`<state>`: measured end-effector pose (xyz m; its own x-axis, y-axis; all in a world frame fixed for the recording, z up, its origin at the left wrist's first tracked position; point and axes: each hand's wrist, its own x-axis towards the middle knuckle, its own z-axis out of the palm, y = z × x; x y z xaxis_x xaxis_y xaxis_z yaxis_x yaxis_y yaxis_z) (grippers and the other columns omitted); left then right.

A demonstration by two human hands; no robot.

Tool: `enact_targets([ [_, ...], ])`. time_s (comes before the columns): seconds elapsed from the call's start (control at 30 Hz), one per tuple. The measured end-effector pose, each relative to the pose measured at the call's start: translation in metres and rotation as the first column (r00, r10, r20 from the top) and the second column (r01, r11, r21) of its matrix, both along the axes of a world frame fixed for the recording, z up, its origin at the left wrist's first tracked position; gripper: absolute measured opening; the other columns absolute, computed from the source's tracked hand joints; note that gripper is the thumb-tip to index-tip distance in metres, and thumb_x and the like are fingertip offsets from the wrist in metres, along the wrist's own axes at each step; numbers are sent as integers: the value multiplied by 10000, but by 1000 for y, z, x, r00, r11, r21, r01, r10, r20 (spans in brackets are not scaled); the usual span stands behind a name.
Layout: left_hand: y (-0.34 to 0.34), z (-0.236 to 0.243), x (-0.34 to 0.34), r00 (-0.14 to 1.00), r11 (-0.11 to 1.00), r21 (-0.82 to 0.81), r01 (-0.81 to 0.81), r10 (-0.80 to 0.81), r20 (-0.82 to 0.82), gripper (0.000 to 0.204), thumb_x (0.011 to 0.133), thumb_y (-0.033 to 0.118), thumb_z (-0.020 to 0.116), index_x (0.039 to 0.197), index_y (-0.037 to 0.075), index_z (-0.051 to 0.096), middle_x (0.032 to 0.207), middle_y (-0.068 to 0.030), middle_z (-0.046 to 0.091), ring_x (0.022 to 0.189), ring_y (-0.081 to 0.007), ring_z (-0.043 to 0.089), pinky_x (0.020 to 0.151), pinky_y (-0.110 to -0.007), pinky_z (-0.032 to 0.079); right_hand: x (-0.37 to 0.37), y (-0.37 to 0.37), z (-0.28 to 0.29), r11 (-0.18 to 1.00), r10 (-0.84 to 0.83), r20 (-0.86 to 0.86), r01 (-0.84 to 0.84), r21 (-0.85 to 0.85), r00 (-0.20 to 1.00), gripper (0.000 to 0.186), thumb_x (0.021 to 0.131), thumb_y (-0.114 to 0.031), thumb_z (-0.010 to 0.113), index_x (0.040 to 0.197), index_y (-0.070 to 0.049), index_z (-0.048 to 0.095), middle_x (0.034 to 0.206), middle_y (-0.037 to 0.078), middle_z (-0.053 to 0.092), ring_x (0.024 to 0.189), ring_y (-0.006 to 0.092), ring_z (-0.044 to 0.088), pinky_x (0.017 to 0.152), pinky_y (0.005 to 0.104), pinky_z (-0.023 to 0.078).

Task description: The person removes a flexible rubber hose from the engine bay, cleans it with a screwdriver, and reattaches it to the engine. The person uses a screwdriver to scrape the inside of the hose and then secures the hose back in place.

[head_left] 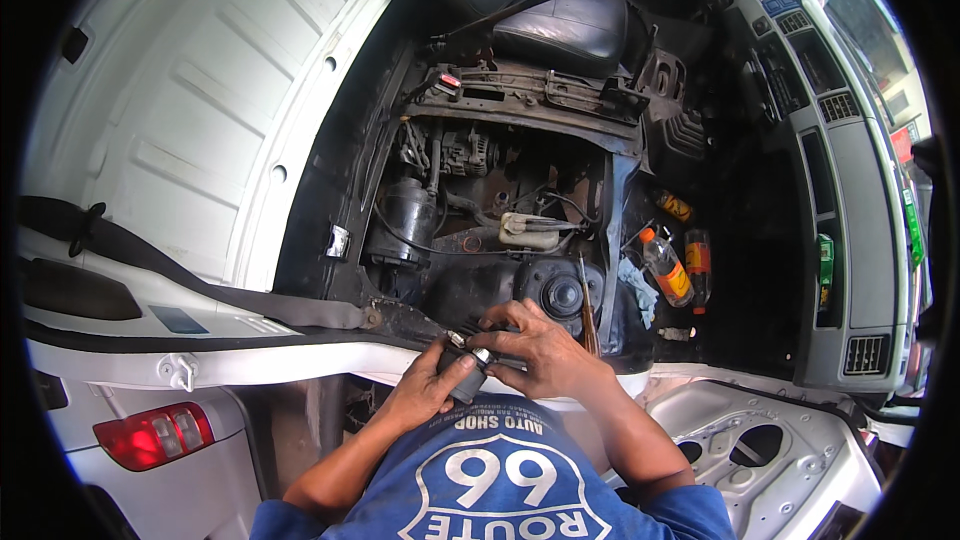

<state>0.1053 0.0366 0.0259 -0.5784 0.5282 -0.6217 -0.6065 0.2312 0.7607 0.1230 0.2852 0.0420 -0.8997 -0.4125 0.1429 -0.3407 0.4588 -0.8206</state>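
My left hand grips a small dark cylindrical part with silvery metal ends on top, held close in front of my blue shirt. My right hand closes over the upper side of the same part, its fingers at the metal ends. What kind of part it is cannot be made out. Just beyond my hands lies an open engine bay with a round black cap, a whitish plastic reservoir and a black canister. Beside my right hand, a long thin tool with a brownish handle leans in the bay.
Two orange-capped bottles, a yellow-labelled container and a light blue rag lie on the dark floor to the right. A black seat stands beyond the bay. The dashboard runs along the right; a seat belt crosses at left.
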Motion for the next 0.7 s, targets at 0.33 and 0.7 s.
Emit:
enact_targets([
  [0.33,10,1,1,999,998,-56,34,-33,19,548,1029,471,669,1357,41,581,832,-29,613,639,-67,551,487,-232,409,-4,13,-2,997,76,67,-77,13,995,316,821,-123,783,1110,-49,680,1240,163,585,1166,379,570,1002,444,469],
  [0.7,1,-17,-4,926,984,-127,122,-159,-343,696,1047,510,598,1495,-3,454,1363,-210,602,1250,-273,600,1096,-400,454,15,-19,-23,971,-240,17,241,-12,971,447,954,-19,648,1393,-25,568,1293,215,604,1171,418,636,972,450,540],
])
